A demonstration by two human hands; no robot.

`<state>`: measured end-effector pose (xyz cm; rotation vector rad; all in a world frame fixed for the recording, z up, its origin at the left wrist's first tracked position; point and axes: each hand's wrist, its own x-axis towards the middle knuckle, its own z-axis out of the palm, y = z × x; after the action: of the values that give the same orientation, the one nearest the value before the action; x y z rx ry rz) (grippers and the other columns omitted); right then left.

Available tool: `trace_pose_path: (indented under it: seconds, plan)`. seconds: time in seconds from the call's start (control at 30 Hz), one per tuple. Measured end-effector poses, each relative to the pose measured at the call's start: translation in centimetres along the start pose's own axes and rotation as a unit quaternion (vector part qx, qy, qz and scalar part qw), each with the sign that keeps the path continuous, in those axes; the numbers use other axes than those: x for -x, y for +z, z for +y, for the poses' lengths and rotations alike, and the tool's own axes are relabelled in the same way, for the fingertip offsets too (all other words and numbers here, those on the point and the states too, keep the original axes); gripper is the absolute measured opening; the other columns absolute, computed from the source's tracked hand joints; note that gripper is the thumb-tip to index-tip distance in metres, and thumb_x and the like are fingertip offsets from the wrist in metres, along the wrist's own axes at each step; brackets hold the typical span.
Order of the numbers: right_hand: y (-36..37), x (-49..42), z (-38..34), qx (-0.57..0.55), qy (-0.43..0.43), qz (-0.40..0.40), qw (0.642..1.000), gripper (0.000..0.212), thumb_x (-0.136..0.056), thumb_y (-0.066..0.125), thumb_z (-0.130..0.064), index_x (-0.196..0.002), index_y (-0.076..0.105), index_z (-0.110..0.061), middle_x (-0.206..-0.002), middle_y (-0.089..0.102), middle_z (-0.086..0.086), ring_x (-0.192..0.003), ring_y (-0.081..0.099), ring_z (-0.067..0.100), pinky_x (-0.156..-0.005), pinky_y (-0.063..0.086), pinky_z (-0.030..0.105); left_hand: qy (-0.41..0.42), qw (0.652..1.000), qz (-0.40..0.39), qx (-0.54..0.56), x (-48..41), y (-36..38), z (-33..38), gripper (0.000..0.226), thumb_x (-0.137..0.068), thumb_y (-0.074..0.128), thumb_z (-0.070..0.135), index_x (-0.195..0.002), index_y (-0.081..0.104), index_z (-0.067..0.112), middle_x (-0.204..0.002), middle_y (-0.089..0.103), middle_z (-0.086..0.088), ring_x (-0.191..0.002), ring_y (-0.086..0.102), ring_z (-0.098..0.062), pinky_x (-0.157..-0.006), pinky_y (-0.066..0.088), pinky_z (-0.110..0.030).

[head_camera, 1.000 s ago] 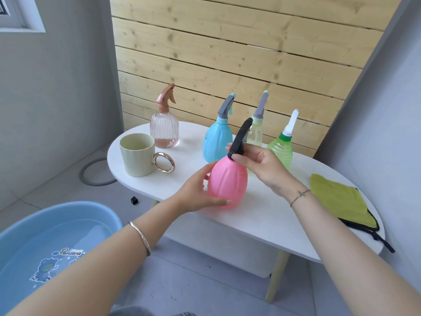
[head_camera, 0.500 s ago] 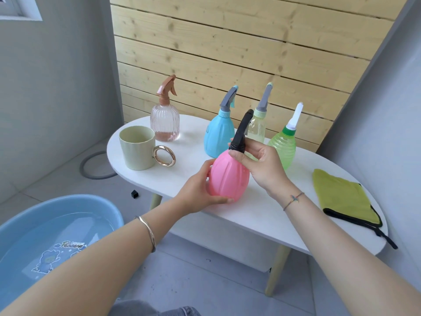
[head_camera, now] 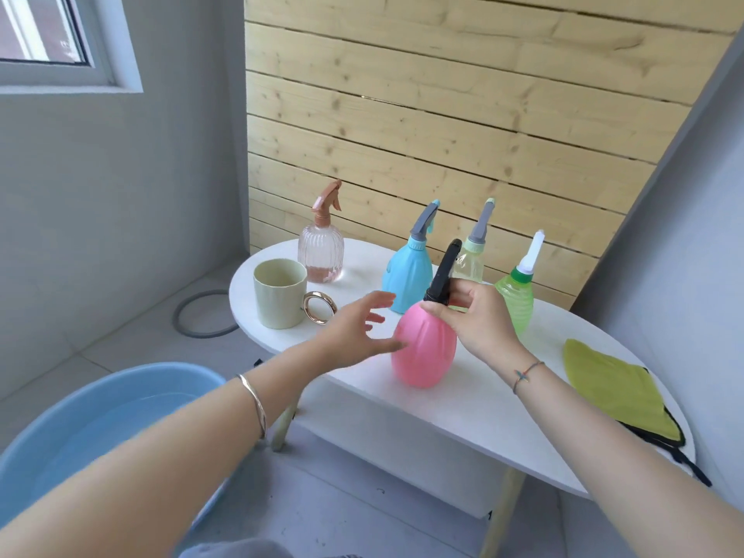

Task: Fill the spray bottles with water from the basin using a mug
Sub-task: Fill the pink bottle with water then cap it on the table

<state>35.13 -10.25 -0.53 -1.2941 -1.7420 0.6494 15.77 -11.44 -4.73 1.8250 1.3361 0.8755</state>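
Observation:
A pink spray bottle with a black spray head stands near the front of the white oval table. My right hand grips the black head at the bottle's neck. My left hand hovers just left of the pink body with fingers spread, its thumb close to the bottle or touching it. A pale green mug with a gold ring handle stands at the table's left end. On the floor at lower left sits a blue basin holding water.
Behind the pink one stand a clear pink ribbed bottle, a blue bottle, a pale clear bottle and a green bottle. A yellow-green cloth lies at the table's right end. A wooden slat wall is behind.
My left hand has let go of the pink bottle's body and opened, drawing slightly to the left. My right hand keeps its grip on the black head. The camera has tilted up.

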Motion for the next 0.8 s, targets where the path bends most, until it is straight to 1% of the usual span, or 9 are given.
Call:
trace_pose_path:
  seconds: [0.1, 0.17, 0.3, 0.37, 0.47, 0.53, 0.63, 0.7, 0.8]
  plan:
    - [0.1, -1.2, -1.8, -0.009, -0.009, 0.005, 1.000, 0.020, -0.079, 0.077, -0.015, -0.098, 0.071, -0.016, -0.094, 0.072, -0.006, -0.087, 0.065, 0.002, -0.076, 0.046, 0.013, 0.024, 0.998, 0.057, -0.012, -0.7, -4.9, 2.2, 0.048, -0.087, 0.073, 0.033, -0.130, 0.054, 0.021, -0.130, 0.058, 0.007, -0.110, 0.061, -0.013, -0.096, 0.050, -0.027]
    - [0.2, -2.8, -3.4, -0.021, -0.016, 0.013, 1.000, 0.020, -0.080, 0.076, -0.015, -0.099, 0.071, -0.014, -0.096, 0.072, -0.004, -0.090, 0.066, 0.007, -0.080, 0.048, 0.017, 0.019, 0.995, 0.091, -0.024, -1.6, -8.1, 3.0, 0.043, -0.090, 0.068, 0.037, -0.128, 0.056, 0.021, -0.128, 0.059, 0.008, -0.111, 0.061, -0.014, -0.096, 0.050, -0.031]
    - [1.4, -6.5, -6.2, -0.046, -0.034, 0.020, 0.998, 0.017, -0.081, 0.075, -0.015, -0.097, 0.071, -0.014, -0.096, 0.072, -0.003, -0.092, 0.067, 0.011, -0.088, 0.051, 0.024, -0.023, 0.990, 0.128, -0.063, -3.5, -12.9, 2.9, 0.042, -0.096, 0.058, 0.039, -0.131, 0.055, 0.016, -0.132, 0.059, 0.003, -0.116, 0.058, -0.017, -0.092, 0.043, -0.028]
    - [2.6, -8.6, -7.1, -0.059, -0.039, 0.027, 0.997, 0.016, -0.081, 0.074, -0.015, -0.097, 0.071, -0.015, -0.096, 0.073, -0.002, -0.093, 0.067, 0.012, -0.089, 0.052, 0.026, -0.055, 0.987, 0.136, -0.071, -4.5, -14.6, 2.1, 0.045, -0.097, 0.055, 0.043, -0.132, 0.053, 0.015, -0.135, 0.058, 0.001, -0.117, 0.057, -0.017, -0.095, 0.043, -0.030]
    - [4.7, -11.4, -7.6, -0.074, -0.035, 0.025, 0.996, 0.014, -0.084, 0.071, -0.012, -0.098, 0.069, -0.012, -0.099, 0.072, 0.001, -0.094, 0.067, 0.015, -0.091, 0.052, 0.031, -0.108, 0.982, 0.140, -0.071, -5.9, -15.7, 0.1, 0.061, -0.096, 0.051, 0.049, -0.144, 0.042, 0.012, -0.147, 0.047, -0.003, -0.131, 0.048, -0.021, -0.107, 0.038, -0.034]
    - [6.5, -13.0, -7.4, -0.062, -0.030, 0.017, 0.997, 0.013, -0.085, 0.070, -0.011, -0.098, 0.068, -0.012, -0.099, 0.071, 0.002, -0.094, 0.066, 0.017, -0.092, 0.052, 0.033, -0.139, 0.980, 0.134, -0.058, -6.7, -15.8, -1.4, 0.067, -0.097, 0.048, 0.050, -0.149, 0.035, 0.010, -0.152, 0.041, -0.005, -0.137, 0.042, -0.023, -0.109, 0.035, -0.034]
    - [9.1, -14.8, -6.2, -0.028, -0.022, 0.022, 0.999, 0.013, -0.083, 0.071, -0.013, -0.096, 0.069, -0.011, -0.096, 0.072, 0.003, -0.093, 0.066, 0.019, -0.089, 0.052, 0.036, -0.146, 0.981, 0.120, -0.040, -7.9, -15.3, -3.3, 0.069, -0.097, 0.049, 0.052, -0.151, 0.031, 0.013, -0.155, 0.037, -0.006, -0.138, 0.041, -0.024, -0.108, 0.038, -0.035]
    - [10.5, -15.7, -5.2, -0.006, -0.008, 0.030, 0.999, 0.011, -0.082, 0.071, -0.014, -0.093, 0.068, -0.013, -0.094, 0.072, 0.004, -0.090, 0.066, 0.021, -0.087, 0.053, 0.039, -0.149, 0.983, 0.106, -0.028, -8.8, -15.1, -4.1, 0.073, -0.095, 0.051, 0.054, -0.153, 0.027, 0.015, -0.156, 0.035, -0.006, -0.135, 0.044, -0.023, -0.101, 0.042, -0.032]
    - [11.8, -16.8, -3.4, 0.009, 0.012, 0.033, 0.999, 0.011, -0.081, 0.071, -0.013, -0.092, 0.068, -0.012, -0.092, 0.071, 0.005, -0.089, 0.066, 0.024, -0.085, 0.053, 0.041, -0.157, 0.985, 0.074, -0.023, -10.4, -15.0, -5.2, 0.082, -0.092, 0.054, 0.056, -0.156, 0.019, 0.018, -0.157, 0.034, -0.005, -0.134, 0.044, -0.021, -0.090, 0.037, -0.026]
